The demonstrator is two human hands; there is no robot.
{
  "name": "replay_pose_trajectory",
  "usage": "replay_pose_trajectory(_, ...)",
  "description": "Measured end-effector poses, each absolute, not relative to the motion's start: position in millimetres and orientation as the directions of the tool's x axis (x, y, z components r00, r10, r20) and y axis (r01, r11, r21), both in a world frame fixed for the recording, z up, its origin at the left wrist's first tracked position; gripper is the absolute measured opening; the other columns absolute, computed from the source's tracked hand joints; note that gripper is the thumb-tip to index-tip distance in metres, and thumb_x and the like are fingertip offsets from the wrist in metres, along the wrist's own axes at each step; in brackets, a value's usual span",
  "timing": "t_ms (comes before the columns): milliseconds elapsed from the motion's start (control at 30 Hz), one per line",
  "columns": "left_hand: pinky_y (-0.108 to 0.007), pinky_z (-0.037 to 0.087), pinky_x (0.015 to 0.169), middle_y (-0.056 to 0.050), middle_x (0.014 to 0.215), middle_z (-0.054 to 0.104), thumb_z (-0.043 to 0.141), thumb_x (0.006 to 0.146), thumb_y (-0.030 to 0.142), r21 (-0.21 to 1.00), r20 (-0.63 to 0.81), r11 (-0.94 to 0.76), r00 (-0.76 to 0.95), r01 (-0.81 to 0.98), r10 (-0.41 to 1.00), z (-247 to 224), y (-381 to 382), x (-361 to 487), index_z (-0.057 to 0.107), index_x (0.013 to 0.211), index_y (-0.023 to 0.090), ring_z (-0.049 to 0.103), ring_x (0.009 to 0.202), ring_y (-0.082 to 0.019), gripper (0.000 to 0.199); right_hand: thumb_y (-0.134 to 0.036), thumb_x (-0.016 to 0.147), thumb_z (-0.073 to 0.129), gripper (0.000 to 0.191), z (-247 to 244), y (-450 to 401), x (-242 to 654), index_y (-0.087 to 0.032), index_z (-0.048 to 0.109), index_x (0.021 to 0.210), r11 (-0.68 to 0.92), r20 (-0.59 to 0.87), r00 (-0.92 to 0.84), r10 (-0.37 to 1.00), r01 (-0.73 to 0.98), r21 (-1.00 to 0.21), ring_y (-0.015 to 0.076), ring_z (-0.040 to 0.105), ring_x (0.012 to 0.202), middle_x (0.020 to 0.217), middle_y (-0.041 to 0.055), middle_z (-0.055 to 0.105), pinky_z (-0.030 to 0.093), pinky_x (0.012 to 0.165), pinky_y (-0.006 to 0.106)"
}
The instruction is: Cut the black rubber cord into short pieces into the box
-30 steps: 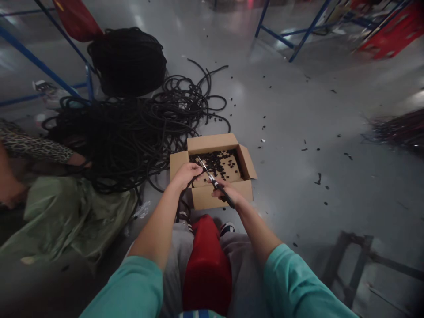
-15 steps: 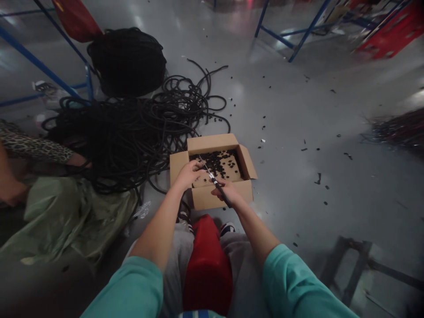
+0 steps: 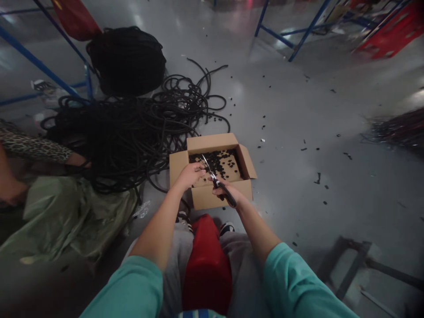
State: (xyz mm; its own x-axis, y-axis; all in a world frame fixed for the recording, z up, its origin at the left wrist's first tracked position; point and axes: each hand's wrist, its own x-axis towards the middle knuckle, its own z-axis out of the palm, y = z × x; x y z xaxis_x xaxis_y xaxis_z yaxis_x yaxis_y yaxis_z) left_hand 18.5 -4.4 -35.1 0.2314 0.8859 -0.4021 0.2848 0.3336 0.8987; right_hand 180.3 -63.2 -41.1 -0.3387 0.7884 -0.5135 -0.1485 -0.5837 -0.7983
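Observation:
An open cardboard box [image 3: 217, 198] stands on the floor in front of me, with many small black pieces [image 3: 217, 163] scattered over its bottom. Over its near side my right hand [image 3: 228, 191] is closed on the black handles of a pair of scissors [image 3: 212, 173], whose blades point away and to the left. My left hand [image 3: 191, 174] hovers above the box's left part, close to the blades. Its fingers are bent together in a pinch; whatever lies between them is too small to make out.
Tangled black tubing [image 3: 132, 128] and a thick black coil [image 3: 127, 62] lie to the left. A co-worker's hand [image 3: 13, 190] is at the far left above green plastic sheeting [image 3: 76, 216]. Blue metal frames [image 3: 298, 44] stand at the back. A red seat [image 3: 207, 274] is between my legs.
The scissors have turned in my right hand, so their handle loops now show more broadly. My left hand has barely shifted, and the box stays put.

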Motion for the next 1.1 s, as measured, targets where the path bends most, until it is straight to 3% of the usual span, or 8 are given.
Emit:
replay_pose_trajectory(300,-0.017,0.022,0.035,0.004,0.047,0.050,0.058,0.065,0.018,0.892,-0.416,0.357,0.195,0.278,0.888,-32.3,-2.0,16.0,0.055,0.070,0.013,0.032,0.033,-0.003,0.007,-0.018,0.046,0.060,0.058,-32.2,-63.5,178.1,-0.013,0.056,0.104,-0.628,-0.586,-0.284,0.759,-0.079,-0.775,0.0064,0.034,0.034,0.037,-0.0102,0.039,0.023,0.036,0.019)
replay_pose_trajectory(600,-0.018,0.023,0.036,0.004,0.048,0.050,0.054,0.066,0.017,0.896,-0.411,0.350,0.212,0.273,0.886,-33.2,-0.5,14.3,0.055,0.065,0.013,0.033,0.034,-0.003,0.005,-0.021,0.044,0.062,0.061,-30.8,-63.9,173.7,-0.010,0.055,0.104,-0.664,-0.621,-0.265,0.737,-0.118,-0.738,0.0059,0.031,0.031,0.034,-0.0113,0.036,0.021,0.034,0.019)
replay_pose_trajectory(833,-0.018,0.026,0.039,0.003,0.051,0.051,0.051,0.067,0.018,0.875,-0.401,0.304,0.211,0.376,0.892,-35.3,1.2,11.5,0.059,0.071,0.013,0.035,0.035,-0.004,0.010,-0.020,0.047,0.061,0.058,-28.3,-62.8,178.5,-0.013,0.055,0.104,-0.637,-0.604,-0.290,0.743,-0.030,-0.770,0.0069,0.036,0.036,0.041,-0.0097,0.040,0.025,0.038,0.020)
replay_pose_trajectory(1100,-0.018,0.020,0.038,0.004,0.047,0.046,0.053,0.069,0.028,0.882,-0.446,0.344,0.335,0.322,0.830,-32.1,-0.2,10.7,0.049,0.055,0.013,0.030,0.036,-0.003,0.021,-0.018,0.049,0.062,0.057,-29.0,-61.0,179.5,-0.018,0.058,0.105,-0.561,-0.546,-0.281,0.790,0.029,-0.827,0.0064,0.039,0.045,0.053,-0.0071,0.045,0.026,0.042,0.020)
